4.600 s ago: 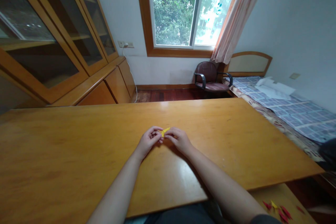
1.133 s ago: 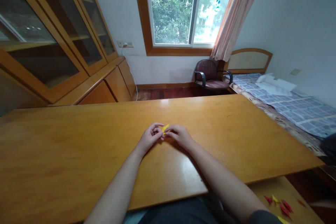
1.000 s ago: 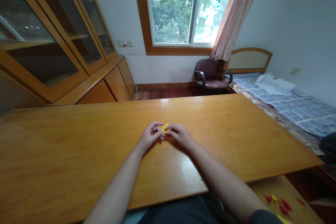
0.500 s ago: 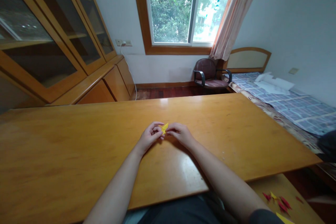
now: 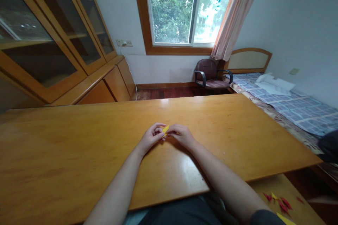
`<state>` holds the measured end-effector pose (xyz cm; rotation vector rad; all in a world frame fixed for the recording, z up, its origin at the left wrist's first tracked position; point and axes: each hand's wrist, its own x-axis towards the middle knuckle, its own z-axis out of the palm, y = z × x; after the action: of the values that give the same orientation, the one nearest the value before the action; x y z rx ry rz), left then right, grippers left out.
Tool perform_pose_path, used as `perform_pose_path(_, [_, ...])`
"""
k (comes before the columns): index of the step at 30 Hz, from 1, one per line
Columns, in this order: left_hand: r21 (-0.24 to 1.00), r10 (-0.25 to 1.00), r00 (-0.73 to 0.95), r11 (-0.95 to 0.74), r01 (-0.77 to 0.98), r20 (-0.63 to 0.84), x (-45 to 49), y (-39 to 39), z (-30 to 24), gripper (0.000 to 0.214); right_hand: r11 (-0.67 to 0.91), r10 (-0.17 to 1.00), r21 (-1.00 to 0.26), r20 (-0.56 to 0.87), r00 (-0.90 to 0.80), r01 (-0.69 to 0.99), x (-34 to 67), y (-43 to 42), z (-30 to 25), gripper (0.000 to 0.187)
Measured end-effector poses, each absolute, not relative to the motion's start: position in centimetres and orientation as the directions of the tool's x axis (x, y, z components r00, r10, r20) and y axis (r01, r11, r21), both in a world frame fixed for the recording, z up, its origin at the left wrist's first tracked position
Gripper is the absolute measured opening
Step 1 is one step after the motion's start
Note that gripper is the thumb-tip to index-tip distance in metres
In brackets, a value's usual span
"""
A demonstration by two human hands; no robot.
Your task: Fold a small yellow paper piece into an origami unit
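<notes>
A glass-doored cabinet [image 5: 52, 42] lines the left wall. A maroon chair [image 5: 210, 76] stands under the window [image 5: 182, 7], beside a bed [image 5: 295, 107] carrying white sheets [image 5: 274, 85]. Small red and yellow paper pieces [image 5: 280, 204] lie on a lower board [image 5: 266, 186] at right.

Paper piece [image 5: 165, 129] between hands, above table [image 5: 79, 140]

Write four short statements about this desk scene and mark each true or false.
1. The left hand and right hand both pinch a small yellow paper piece. True.
2. The paper piece lies untouched. False: both hands hold it over the table.
3. Red paper pieces lie on a lower surface at the right. True.
4. The chair is green. False: it is dark red.
</notes>
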<state>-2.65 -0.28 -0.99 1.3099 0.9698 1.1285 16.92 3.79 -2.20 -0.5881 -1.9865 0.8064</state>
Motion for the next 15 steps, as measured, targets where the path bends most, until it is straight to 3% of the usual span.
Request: perform_pose_path(15, [0.997, 0.970, 0.236, -0.055, -0.052, 0.065, -2.53, -0.37, -0.91, 0.040, 0.757, 0.606, -0.638, 0.603, -0.519, 0.142, 17.09, 3.86, -2.61, 0.021])
